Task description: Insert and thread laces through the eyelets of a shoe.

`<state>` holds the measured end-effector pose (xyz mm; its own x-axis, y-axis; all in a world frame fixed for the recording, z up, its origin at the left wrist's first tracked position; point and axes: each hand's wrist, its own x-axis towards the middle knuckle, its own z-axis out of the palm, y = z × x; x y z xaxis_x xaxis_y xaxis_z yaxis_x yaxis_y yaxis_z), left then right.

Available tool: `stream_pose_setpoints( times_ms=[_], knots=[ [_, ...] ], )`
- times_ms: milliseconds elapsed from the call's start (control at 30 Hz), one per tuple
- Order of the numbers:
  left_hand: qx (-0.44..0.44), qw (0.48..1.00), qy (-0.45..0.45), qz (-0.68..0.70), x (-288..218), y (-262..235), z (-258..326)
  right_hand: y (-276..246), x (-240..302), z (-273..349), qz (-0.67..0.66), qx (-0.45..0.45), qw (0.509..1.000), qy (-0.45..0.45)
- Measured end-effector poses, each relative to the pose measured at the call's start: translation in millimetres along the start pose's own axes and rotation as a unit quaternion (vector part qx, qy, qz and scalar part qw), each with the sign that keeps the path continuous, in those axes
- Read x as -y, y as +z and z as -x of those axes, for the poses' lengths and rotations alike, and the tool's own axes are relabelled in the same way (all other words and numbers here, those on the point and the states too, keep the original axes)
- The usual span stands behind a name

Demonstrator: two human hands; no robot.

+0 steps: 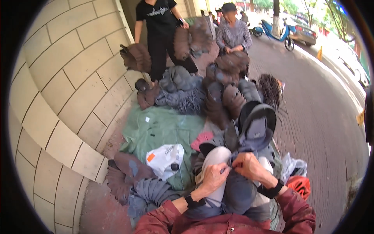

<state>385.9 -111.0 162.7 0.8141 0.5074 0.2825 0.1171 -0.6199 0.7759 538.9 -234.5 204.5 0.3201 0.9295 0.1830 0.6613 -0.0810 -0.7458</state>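
Note:
In my lap, between my knees, lies a dark blue-grey cap (237, 193). My left hand (213, 180) is closed, thumb and fingers pinching a dark edge or strap of the cap. Close beside it my right hand (251, 167) is also closed in a pinch on the same dark part; the exact piece between the fingertips is too small to make out. Just beyond my hands stand more grey caps (257, 124) with dark brims, nested together. A dark band sits on each of my wrists.
A green sheet (156, 124) carries a white plastic bag (165, 160). Nested brown caps (130, 171) and blue caps (154, 191) lie left; a larger cap pile (183, 93) is ahead. An orange-red bag (299, 186) lies right. Two people (157, 23) are beyond, beside a tiled wall (74, 85).

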Motion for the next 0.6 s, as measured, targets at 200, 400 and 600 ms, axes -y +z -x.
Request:
stream_pose_setpoints(
  times_ms=[200, 400, 600],
  knots=[
    [0.070, 0.985, -0.098, 0.121, 11.2, -1.7, 7.6, 0.2, -20.3, -8.2, 0.066, 0.068, 0.995, -0.016],
    [-0.025, 1.000, -0.012, -0.014, 9.2, 10.0, 14.2, -2.8, -24.1, -19.4, 0.061, 0.119, 0.991, -0.010],
    [0.150, 0.920, -0.185, 0.312, 44.8, 5.2, 2.4, -6.8, -14.2, -19.0, 0.033, 0.126, 0.991, 0.018]
  ],
)
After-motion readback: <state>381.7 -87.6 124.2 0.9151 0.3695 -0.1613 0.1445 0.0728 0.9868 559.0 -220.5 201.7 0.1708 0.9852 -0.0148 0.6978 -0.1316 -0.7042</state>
